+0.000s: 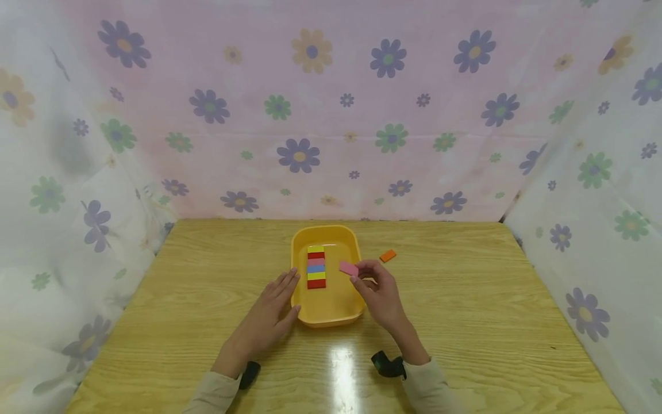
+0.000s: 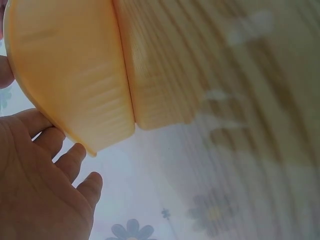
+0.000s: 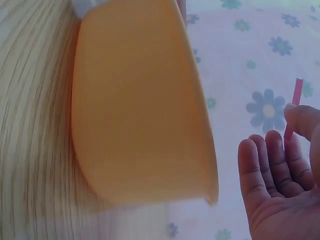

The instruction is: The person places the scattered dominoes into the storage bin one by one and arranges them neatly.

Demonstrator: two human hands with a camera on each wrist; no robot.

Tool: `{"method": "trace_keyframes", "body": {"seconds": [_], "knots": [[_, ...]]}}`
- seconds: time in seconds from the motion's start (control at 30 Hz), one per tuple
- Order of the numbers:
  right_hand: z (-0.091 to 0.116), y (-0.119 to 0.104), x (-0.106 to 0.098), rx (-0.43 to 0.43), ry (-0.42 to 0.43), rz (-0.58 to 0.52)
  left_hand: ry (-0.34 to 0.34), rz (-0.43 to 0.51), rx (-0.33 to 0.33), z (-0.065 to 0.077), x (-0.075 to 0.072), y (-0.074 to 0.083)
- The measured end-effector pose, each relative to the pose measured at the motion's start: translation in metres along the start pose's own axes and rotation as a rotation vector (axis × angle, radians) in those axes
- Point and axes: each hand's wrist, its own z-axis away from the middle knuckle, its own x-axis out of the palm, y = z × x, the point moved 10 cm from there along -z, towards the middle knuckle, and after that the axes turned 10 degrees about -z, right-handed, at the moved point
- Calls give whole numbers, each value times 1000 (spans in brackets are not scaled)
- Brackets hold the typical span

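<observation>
A yellow plastic basin (image 1: 338,310) stands on the table, holding a row of flat coloured blocks in red, yellow, blue and pink, such as the blue block (image 1: 315,269). My right hand (image 1: 381,296) pinches a pink block (image 1: 349,268) between thumb and fingers over the basin's right side; the right wrist view shows this pink block (image 3: 297,92) edge-on. Against the basin's left rim rests my left hand (image 1: 266,316), fingers extended. In the left wrist view its fingertips touch the outside of the rim.
An orange block (image 1: 388,256) lies on the wooden table (image 1: 465,322) to the right of the basin. Flowered cloth (image 1: 331,115) hangs behind the table and along both sides.
</observation>
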Motion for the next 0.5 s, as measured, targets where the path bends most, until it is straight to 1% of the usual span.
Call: {"method": "trace_keyframes", "body": {"seconds": [0.27, 0.4, 0.5], "knots": [[-5, -4, 34, 41, -21, 125, -8, -3, -2, 1, 0, -2], [-13, 20, 41, 34, -19, 181, -3, -4, 4, 0, -1, -1], [-20, 44, 43, 61, -35, 249, 1, 2, 10, 0, -2, 0]]}}
